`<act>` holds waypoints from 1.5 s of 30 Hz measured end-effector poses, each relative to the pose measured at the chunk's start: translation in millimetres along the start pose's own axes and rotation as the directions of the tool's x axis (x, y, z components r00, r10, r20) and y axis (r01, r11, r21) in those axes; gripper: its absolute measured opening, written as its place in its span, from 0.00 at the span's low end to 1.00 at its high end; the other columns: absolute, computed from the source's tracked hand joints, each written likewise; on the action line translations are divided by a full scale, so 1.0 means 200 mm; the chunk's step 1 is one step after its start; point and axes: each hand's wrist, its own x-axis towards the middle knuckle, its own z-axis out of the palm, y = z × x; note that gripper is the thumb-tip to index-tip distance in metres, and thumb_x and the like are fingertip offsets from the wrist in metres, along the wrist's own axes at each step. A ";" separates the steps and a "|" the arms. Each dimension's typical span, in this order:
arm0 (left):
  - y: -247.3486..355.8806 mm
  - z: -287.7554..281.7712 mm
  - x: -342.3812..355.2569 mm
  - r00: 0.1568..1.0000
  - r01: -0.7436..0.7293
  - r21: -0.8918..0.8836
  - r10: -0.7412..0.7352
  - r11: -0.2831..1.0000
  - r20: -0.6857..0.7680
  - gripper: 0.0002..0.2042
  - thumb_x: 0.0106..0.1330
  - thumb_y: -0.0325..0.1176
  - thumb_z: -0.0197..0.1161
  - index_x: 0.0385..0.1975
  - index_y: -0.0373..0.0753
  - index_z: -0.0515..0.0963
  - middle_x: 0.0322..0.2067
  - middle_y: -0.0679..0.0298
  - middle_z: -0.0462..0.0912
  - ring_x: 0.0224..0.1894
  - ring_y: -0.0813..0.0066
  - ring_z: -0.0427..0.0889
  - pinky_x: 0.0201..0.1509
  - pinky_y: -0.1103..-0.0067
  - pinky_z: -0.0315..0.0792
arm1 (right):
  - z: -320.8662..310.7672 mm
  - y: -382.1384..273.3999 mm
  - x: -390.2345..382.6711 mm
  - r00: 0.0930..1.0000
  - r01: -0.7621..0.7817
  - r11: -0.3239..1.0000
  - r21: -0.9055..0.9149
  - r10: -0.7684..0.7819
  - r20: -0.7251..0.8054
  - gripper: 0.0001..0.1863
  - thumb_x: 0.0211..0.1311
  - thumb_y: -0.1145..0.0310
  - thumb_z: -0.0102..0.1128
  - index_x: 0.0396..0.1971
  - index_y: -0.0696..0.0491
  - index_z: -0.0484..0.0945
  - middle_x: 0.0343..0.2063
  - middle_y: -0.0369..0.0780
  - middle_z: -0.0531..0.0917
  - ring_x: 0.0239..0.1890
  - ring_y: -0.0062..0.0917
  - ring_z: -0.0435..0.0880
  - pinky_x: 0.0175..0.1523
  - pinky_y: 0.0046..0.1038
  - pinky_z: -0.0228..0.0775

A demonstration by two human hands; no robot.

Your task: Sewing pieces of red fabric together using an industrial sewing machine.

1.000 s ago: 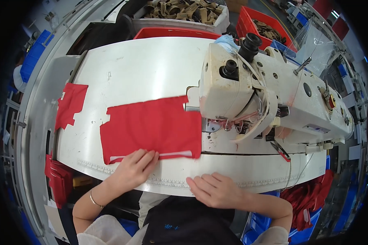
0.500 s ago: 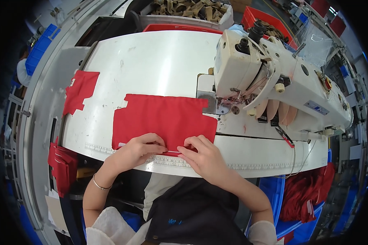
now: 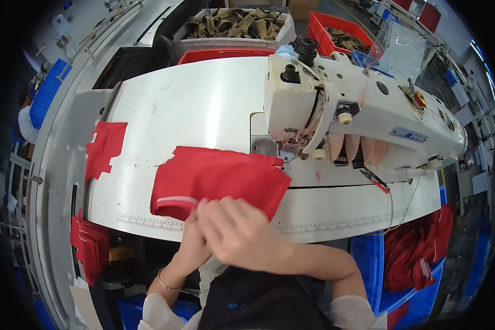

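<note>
A red fabric piece (image 3: 220, 175) with notched corners lies skewed on the white sewing table, its near edge lifted and bunched. Along that edge, at the left, shows a narrow pale pink strip (image 3: 177, 199). My left hand (image 3: 193, 245) is closed on the near edge, partly covered by my other hand. Across it comes my right hand (image 3: 237, 234), fingers curled together at the same edge and smeared by motion. Just what the fingertips pinch is hidden. The fabric's far right corner reaches close to the sewing machine (image 3: 297, 104).
A smaller red fabric piece (image 3: 107, 147) lies at the table's left edge, with folded red pieces (image 3: 92, 245) hanging below. Red-handled snips (image 3: 377, 180) rest right of the machine. A blue bin (image 3: 368, 269) of red fabric stands at the right. Printed ruler markings (image 3: 313, 225) follow the near edge.
My hands have come together toward the left, the right now crossing over the left. The fabric has tilted, its near edge has lifted, and more of the pink strip shows.
</note>
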 end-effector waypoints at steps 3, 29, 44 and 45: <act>-0.09 0.12 -0.08 0.993 0.035 -0.077 -0.026 0.996 0.117 0.20 0.54 0.28 0.65 0.49 0.38 0.73 0.45 0.57 0.75 0.47 0.61 0.74 0.50 0.69 0.68 | 0.00 -0.22 -0.08 0.975 0.190 0.981 0.048 -0.194 0.104 0.17 0.45 0.67 0.60 0.32 0.65 0.79 0.33 0.42 0.78 0.30 0.25 0.76 0.31 0.22 0.68; 0.54 -0.52 0.49 0.957 0.267 -0.707 -0.095 0.655 0.273 0.13 0.54 0.27 0.71 0.38 0.31 0.79 0.34 0.62 0.83 0.37 0.79 0.80 0.46 0.82 0.73 | -0.43 0.08 -0.21 0.835 -0.369 0.610 0.701 0.549 -0.038 0.07 0.49 0.76 0.70 0.29 0.59 0.80 0.23 0.40 0.81 0.22 0.21 0.80 0.28 0.21 0.70; 0.52 -0.52 0.45 0.977 0.192 -0.700 -0.071 0.687 0.199 0.06 0.57 0.23 0.67 0.33 0.32 0.83 0.30 0.60 0.84 0.31 0.79 0.81 0.38 0.84 0.73 | -0.54 0.06 -0.22 0.851 -0.412 0.611 0.676 0.523 0.046 0.07 0.49 0.79 0.68 0.31 0.59 0.82 0.26 0.40 0.82 0.26 0.22 0.81 0.30 0.21 0.71; 0.52 -0.53 0.44 0.977 0.196 -0.699 -0.075 0.688 0.200 0.06 0.57 0.23 0.67 0.33 0.32 0.83 0.30 0.60 0.84 0.31 0.79 0.81 0.38 0.84 0.73 | -0.54 0.06 -0.21 0.862 -0.403 0.631 0.663 0.505 0.043 0.07 0.50 0.79 0.67 0.31 0.58 0.82 0.26 0.40 0.82 0.25 0.23 0.81 0.29 0.21 0.70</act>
